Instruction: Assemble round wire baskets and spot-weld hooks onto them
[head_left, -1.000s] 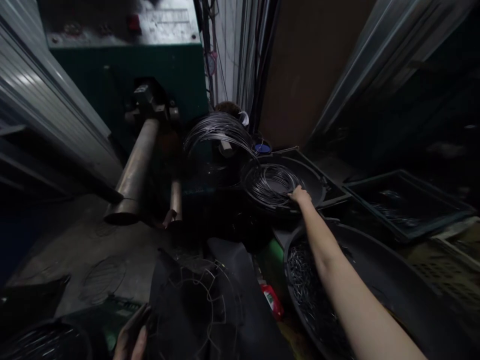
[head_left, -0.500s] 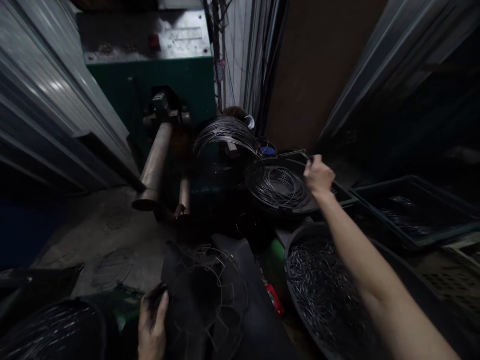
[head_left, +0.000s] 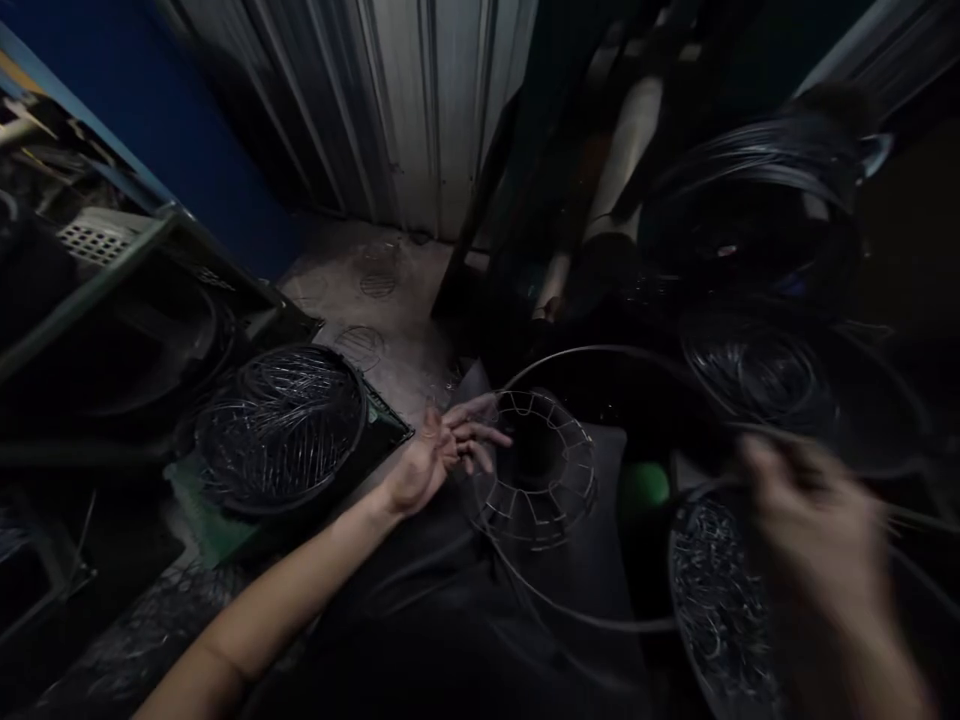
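At the wire frame (head_left: 536, 470) rim, left hand (head_left: 431, 462) fingers spread; right hand (head_left: 814, 515) fingers unreadable.

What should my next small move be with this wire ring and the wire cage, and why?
Probably lower the large thin wire ring onto the round wire cage frame. The left hand rests fingers on the frame's rim, the ring loops loosely around it, and the blurred right hand is at the ring's far side.
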